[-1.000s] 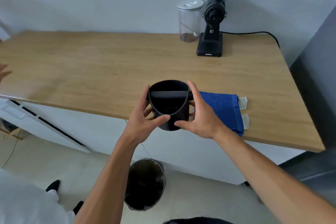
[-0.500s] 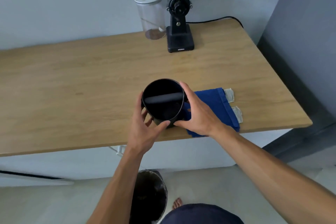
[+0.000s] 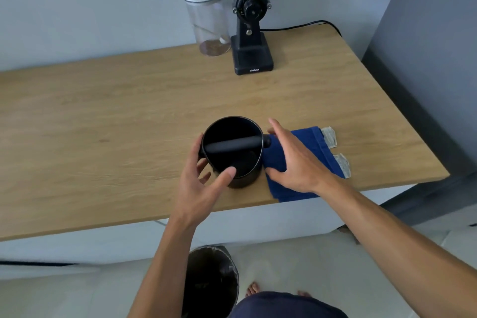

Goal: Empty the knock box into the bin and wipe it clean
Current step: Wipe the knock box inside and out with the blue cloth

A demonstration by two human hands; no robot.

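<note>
The black knock box (image 3: 233, 160) stands upright on the wooden table (image 3: 103, 124) near its front edge, with its knock bar across the open top. My left hand (image 3: 198, 188) holds it loosely, index finger on the left wall and thumb on the front rim. My right hand (image 3: 291, 162) is off the box, fingers spread, hovering over the folded blue cloth (image 3: 321, 148) that lies just right of the box. The dark-lined bin (image 3: 211, 281) stands on the floor below the table edge, between my forearms.
A black coffee grinder (image 3: 250, 33) and a clear jar (image 3: 209, 23) with a white lid stand at the back of the table by the wall. A black cable (image 3: 304, 25) runs off to the right. The table's right edge is just beyond the cloth.
The knock box went from held in front of the table edge to standing on the table. My right hand has let go and opened over the blue cloth. The view tilted downward.
</note>
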